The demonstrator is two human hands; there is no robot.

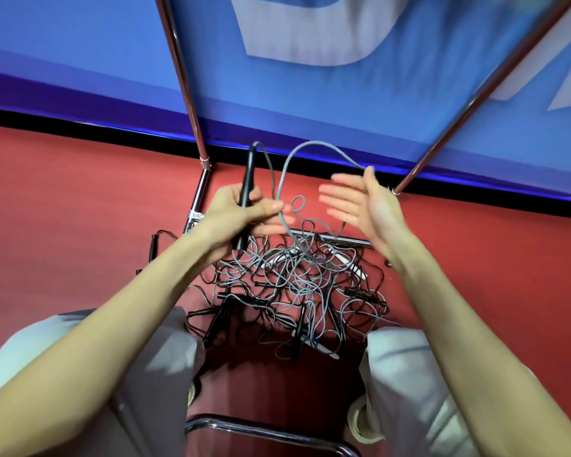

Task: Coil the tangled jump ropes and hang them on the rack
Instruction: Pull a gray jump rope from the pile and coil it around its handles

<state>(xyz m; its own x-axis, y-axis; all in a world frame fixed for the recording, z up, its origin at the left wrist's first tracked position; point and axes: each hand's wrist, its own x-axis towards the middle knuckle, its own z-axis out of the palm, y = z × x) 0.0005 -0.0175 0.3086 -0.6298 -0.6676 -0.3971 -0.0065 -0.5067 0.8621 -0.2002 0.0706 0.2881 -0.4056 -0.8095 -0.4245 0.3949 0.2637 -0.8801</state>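
Left hand grips black handle upright, thumb pinching grey rope against it. Rope arcs up, over to right hand: fingers straight, loop draped over thumb. Tangled rope pile on red floor, between rack poles.

Bright, even indoor light, apparently from overhead. Dark shadow on red carpeted floor between pale-trousered knees, beneath tangled pile of grey and black jump ropes. Motion blur on open right hand fingers and on blue banner with white lettering. Glare streaks along chrome rack tubes. Strong wide-angle distortion: tubes splay outward, forearms stretch toward corners. Pile reasonably sharp.
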